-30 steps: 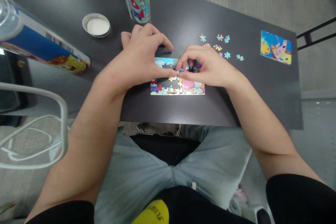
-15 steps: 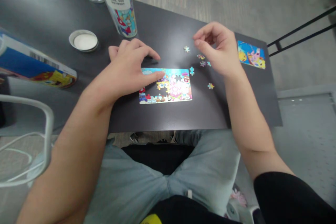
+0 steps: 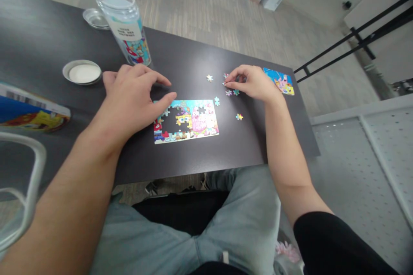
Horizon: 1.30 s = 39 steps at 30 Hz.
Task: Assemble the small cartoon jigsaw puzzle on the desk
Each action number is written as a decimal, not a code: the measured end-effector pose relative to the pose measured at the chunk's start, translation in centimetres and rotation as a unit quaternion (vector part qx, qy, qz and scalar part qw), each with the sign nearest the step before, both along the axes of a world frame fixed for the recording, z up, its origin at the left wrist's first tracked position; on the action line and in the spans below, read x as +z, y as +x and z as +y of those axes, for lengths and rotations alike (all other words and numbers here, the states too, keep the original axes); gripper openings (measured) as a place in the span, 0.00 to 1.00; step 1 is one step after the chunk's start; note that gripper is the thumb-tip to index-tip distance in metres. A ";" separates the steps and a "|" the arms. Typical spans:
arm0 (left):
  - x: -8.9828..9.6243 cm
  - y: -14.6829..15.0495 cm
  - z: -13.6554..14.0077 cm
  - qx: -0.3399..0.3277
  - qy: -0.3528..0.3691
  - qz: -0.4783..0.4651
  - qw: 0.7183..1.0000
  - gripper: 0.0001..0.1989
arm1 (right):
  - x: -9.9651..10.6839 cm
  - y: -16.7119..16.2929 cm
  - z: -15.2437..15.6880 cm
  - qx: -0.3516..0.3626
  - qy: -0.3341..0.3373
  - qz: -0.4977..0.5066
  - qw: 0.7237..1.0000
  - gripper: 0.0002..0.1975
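A partly joined cartoon jigsaw puzzle point(image 3: 204, 122) lies flat on the dark table, with gaps in its left half and near its top right. My left hand point(image 3: 132, 99) is open at its upper left corner, fingers spread and thumb tip over the top edge. To the right, my right hand point(image 3: 253, 82) pinches a small puzzle piece point(image 3: 224, 84) between thumb and fingertips, low over the loose pieces. Around it lie a pale puzzle piece point(image 3: 209, 78), a blue puzzle piece point(image 3: 217, 101), a yellow-orange puzzle piece point(image 3: 239, 117) and several others.
A clear plastic canister point(image 3: 125, 30) stands open behind my left hand, near a metal lid point(image 3: 96, 19) and a white-lined lid point(image 3: 82, 72). A blue cartoon container point(image 3: 32, 109) is at far left. A picture card point(image 3: 280, 80) lies near the table's right end.
My right hand has come down to the loose pieces, its fingertips now on one. My left thumb has drawn back from the puzzle's middle to its top edge. The camera view has shifted.
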State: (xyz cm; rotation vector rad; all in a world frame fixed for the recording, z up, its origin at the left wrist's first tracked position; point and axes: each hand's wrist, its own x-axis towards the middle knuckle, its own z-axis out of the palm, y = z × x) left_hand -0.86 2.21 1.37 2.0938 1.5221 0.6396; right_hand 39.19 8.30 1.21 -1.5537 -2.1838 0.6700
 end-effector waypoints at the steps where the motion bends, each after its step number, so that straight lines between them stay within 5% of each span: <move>1: -0.1 0.0 0.0 -0.001 0.003 -0.002 1.000 0.26 | 0.0 0.0 0.0 0.008 0.004 0.006 1.000 0.24; 10: 0.1 0.0 -0.1 -0.005 -0.004 0.017 1.000 0.28 | -0.3 -0.7 -0.1 -0.053 0.038 -0.035 0.997 0.23; 19: 0.2 0.0 -0.1 -0.015 -0.012 0.044 0.999 0.31 | -0.8 -1.7 -0.9 -0.038 -0.035 0.043 0.998 0.13; 29: 1.1 0.5 -1.0 -0.033 -0.032 0.058 0.997 0.34 | -0.3 -7.5 -3.5 0.125 -0.082 0.202 0.968 0.26; 34: 0.4 0.5 -0.7 -0.032 -0.026 0.058 0.997 0.37 | -0.2 -11.0 -6.3 0.231 -0.120 0.208 0.943 0.14; 39: 0.1 0.5 -0.6 -0.034 -0.025 0.068 0.997 0.37 | -0.6 -12.3 -7.3 0.223 -0.111 0.200 0.948 0.07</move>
